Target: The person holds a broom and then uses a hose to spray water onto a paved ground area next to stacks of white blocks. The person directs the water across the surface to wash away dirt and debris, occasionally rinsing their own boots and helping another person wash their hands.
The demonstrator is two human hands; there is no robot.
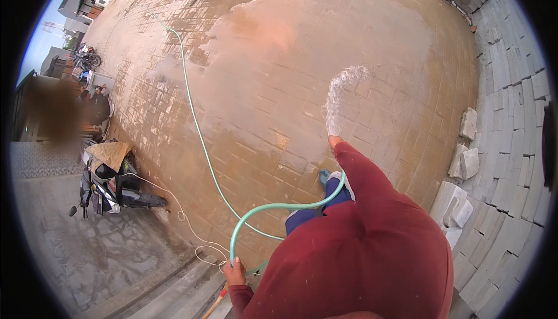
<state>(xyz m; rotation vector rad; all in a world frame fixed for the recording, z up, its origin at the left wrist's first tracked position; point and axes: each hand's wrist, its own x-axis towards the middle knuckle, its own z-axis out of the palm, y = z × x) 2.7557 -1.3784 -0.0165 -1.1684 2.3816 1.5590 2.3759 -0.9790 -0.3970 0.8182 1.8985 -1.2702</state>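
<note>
Water runs inside the green hose [288, 205] and bursts out as a white jet [335, 95], curling over to the right before it breaks up above the paving [395, 162]. Muddy brown water [256, 86] lies across the bricks, pooled over a broad patch ahead.

From my end, I see the hose in both hands. The right hand [335, 140], reaching well forward, is closed at its outlet; the hose mouth itself is hidden from me, but the jet starts right at the fingers. The hose passes under the right forearm, swings left in a wide bend in front of the body and drops to the left hand [234, 272]. That hand grips it low down, thumb over the tube, with another bit of green tubing showing just to its right.

Near the left hand I make out a pale cord [182, 214] in loose loops and an orange stick [214, 305] with a red part. A longer green line [193, 107] crosses the wet paving from the far left towards the feet.

Further left, a motorbike [113, 188] stands with a tan cloth [111, 155] draped over it. On my right, stacked grey blocks [505, 174] form a wall, with broken white lumps [463, 162] at its foot.
</note>
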